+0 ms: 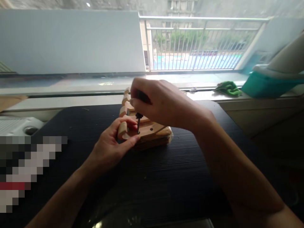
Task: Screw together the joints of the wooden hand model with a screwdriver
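A stack of light wooden pieces with curved, scooped ends (146,130) lies on the dark table. My right hand (163,98) is closed round the dark handle of a screwdriver (138,123). The shaft points down, its tip at a hole near the left end of the front piece. A second dark hole shows to the right of it. My left hand (114,136) grips that front piece at its left end, the thumb in front and the fingers behind, close to the screwdriver's tip. Whether a screw sits under the tip I cannot tell.
The black wood-grain table (152,180) ends at a window sill. On the sill lie a green cloth (228,88) and a teal container (270,84). A white appliance (21,126) stands left of the table. Beyond the glass is a railing (199,44).
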A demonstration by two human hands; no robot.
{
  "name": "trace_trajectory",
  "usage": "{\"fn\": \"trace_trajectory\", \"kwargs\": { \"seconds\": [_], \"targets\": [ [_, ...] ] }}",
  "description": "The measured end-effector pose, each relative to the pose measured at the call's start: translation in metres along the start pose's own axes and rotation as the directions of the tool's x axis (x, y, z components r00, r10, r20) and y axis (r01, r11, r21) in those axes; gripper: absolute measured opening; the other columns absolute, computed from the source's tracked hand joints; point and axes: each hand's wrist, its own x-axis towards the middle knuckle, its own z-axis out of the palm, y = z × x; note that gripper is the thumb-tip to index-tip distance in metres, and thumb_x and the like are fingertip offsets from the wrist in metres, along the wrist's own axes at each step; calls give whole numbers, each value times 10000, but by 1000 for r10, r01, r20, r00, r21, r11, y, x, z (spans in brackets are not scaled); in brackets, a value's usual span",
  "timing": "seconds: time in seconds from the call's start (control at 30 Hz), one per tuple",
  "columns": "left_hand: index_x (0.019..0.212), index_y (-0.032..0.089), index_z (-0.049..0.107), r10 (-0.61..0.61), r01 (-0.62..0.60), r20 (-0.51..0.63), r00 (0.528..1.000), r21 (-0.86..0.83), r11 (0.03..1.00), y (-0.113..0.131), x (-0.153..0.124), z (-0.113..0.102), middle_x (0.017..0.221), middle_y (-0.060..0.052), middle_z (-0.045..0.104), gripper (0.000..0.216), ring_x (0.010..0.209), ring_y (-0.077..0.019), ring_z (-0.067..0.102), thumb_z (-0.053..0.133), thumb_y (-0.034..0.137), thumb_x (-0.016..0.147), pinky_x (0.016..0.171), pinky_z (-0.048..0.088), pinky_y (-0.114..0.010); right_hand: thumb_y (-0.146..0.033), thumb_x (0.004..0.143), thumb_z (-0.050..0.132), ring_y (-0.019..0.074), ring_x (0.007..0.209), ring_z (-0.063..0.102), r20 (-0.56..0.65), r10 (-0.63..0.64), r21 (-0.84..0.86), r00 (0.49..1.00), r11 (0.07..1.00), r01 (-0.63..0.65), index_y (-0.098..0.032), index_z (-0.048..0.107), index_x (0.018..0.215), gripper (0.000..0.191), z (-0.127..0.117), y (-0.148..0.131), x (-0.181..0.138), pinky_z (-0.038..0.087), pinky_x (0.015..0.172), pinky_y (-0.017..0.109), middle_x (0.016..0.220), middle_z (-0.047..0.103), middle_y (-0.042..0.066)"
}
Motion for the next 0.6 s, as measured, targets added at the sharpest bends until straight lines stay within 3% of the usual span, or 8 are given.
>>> {"fn": "trace_trajectory", "kwargs": {
  "seconds": [0.27,0.4,0.5,0.6],
  "targets": [
    [1024,219,532,-1,1,5,1000,14,1000,1,-1,0,912,-4,608,276,825,-152,597,652,234,776,747,499,-259,-291,886,405,90,657,578,-16,10,-43,1000,999,-11,-152,601,857,242,4,0,-1,302,551,206,639,563,-42],
    [971,182,537,23,-23,-4,1000,-53,998,4,-1,3,903,-2,579,255,829,-136,574,660,177,749,774,485,-253,-353,832,336,87,667,570,0,36,-118,999,992,-36,-134,611,898,358,2,-2,-2,249,519,255,691,596,-68],
    [974,176,544,17,-18,-14,1000,-71,997,3,-1,5,888,2,585,264,810,-128,572,659,158,737,766,487,-248,-424,775,298,136,719,588,-5,24,-103,1000,994,-25,-83,619,941,497,-1,1,-1,250,508,305,752,630,-48],
    [990,179,545,16,-17,-8,1000,-77,997,1,-2,5,896,5,593,279,789,-123,579,656,159,735,760,496,-252,-452,758,269,190,782,600,-23,105,-31,994,994,-106,-50,651,759,555,0,8,0,249,490,323,745,661,-23]
  ]
}}
